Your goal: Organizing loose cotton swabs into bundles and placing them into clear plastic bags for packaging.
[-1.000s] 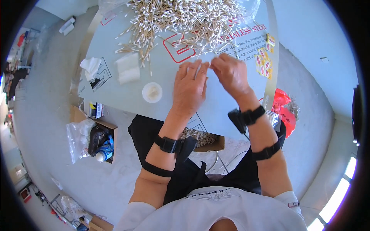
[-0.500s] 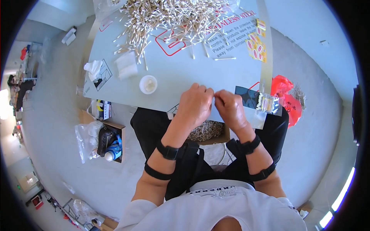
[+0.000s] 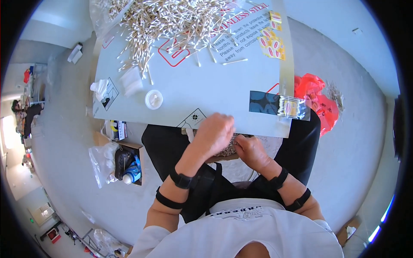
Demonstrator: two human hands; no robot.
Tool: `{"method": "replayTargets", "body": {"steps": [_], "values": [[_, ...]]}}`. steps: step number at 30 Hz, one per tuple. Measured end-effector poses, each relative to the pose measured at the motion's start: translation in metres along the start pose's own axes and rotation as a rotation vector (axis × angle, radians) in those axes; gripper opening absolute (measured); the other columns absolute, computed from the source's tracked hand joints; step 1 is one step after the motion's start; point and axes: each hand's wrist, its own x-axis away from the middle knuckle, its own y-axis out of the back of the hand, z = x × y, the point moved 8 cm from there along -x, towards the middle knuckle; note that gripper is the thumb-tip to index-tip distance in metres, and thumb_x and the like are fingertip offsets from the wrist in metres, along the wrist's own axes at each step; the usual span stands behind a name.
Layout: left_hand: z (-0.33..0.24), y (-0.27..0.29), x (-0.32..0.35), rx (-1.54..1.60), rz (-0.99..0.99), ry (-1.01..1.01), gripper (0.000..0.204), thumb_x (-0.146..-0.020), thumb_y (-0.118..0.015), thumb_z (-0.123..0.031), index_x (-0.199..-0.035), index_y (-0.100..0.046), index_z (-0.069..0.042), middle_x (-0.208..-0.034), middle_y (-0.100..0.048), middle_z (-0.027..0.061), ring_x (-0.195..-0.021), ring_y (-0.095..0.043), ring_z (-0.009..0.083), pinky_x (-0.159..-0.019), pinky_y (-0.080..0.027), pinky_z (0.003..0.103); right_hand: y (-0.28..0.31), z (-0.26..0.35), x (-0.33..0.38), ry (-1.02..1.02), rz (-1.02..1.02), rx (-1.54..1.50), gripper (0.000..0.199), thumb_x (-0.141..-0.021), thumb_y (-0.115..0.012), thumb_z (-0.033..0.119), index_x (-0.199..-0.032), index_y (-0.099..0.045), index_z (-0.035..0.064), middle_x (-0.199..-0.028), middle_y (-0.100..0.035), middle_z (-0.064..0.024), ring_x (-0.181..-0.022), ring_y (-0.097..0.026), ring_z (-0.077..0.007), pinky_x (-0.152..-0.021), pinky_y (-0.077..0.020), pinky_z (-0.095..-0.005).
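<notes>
On our table (image 3: pixel 215 94) we count one far heap of cotton swabs (image 3: pixel 167 28), one pouch (image 3: pixel 264 102) holding a row, one tub (image 3: pixel 147 102) of something pale. Fingers curled, our left hand (image 3: pixel 216 132) and right hand (image 3: pixel 254 152) hover by one box (image 3: pixel 224 158) of sticks; we cannot tell whether they hold anything.

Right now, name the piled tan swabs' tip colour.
The cotton tips are white, best in the head view.

I get bright, cool daylight; window (image 3: pixel 374 233) glaring lower right; fisheye bending wall (image 3: pixel 365 56); left hand (image 3: pixel 215 132) slightly blurred.
</notes>
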Motion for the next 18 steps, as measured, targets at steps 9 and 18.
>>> {"method": "replayTargets", "body": {"steps": [9, 18], "values": [[0.013, 0.052, -0.1, -0.197, -0.55, -0.109, 0.015, -0.077, -0.067, -0.003, -0.083, -0.054, -0.003, -0.086, -0.057, 0.0135, -0.086, -0.055, 0.0347, -0.074, -0.048, 0.044, 0.015, 0.002, -0.009, 0.014, 0.07, 0.041, 0.01, -0.082, -0.062, 0.011, -0.077, -0.057, 0.0038, -0.063, -0.06, -0.0204, -0.062, -0.063, -0.0403, -0.059, -0.0512, -0.0492], [0.026, 0.031, -0.058, -0.3, -0.437, -0.034, 0.019, -0.074, -0.068, 0.002, -0.087, -0.058, -0.006, -0.083, -0.054, 0.011, -0.083, -0.054, 0.0315, -0.072, -0.046, 0.041, 0.074, 0.0, -0.068, -0.014, -0.175, -0.159, 0.011, -0.08, -0.068, 0.009, -0.082, -0.06, 0.0024, -0.071, -0.063, -0.0167, -0.066, -0.063, -0.0375, -0.06, -0.0504, -0.0447]]}}
